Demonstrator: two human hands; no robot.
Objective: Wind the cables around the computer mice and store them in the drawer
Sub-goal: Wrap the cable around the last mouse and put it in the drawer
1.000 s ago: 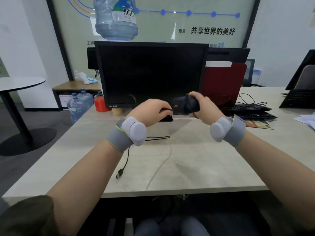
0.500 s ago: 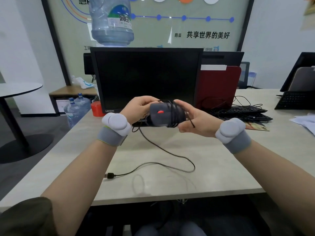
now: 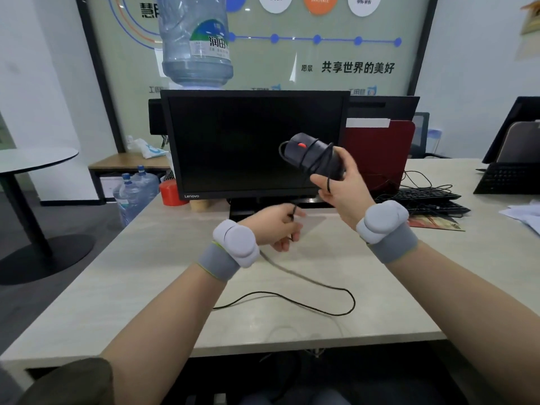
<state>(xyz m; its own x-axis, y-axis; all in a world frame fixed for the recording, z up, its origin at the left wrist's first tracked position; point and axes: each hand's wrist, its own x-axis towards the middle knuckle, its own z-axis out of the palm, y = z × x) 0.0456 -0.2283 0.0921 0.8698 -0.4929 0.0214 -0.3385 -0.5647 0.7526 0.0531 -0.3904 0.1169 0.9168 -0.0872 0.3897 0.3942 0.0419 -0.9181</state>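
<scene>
Now the right hand (image 3: 342,185) is up in front of the dark monitor (image 3: 254,141), fingers curled round the back end of a black mouse (image 3: 312,156) with a red scroll wheel, gripping it tilted, nose pointing up and to the left. Several turns of black cable (image 3: 321,309) are looped across the mouse body, and one strand runs down over the right fingers. Lower and to the left, the left hand (image 3: 274,226) hovers just above the desk (image 3: 131,287), its fingers bent and pinching the cable; the strand shows dark between thumb and forefinger. From that hand the loose cable drops to the desktop, runs blurred toward the near right, curves round in a wide loop and comes back left, where it disappears behind the left forearm. Both wrists carry grey bands with pale rounded pods. Behind the hands the monitor stands at the far side of the desk, with a red folder (image 3: 380,153) upright to its right and black keyboards (image 3: 426,197) with tangled leads just right of that. A red cylinder (image 3: 171,192) sits at the monitor's left foot, and a big water bottle (image 3: 195,39) rises above the screen. No drawer shows in this view.
</scene>
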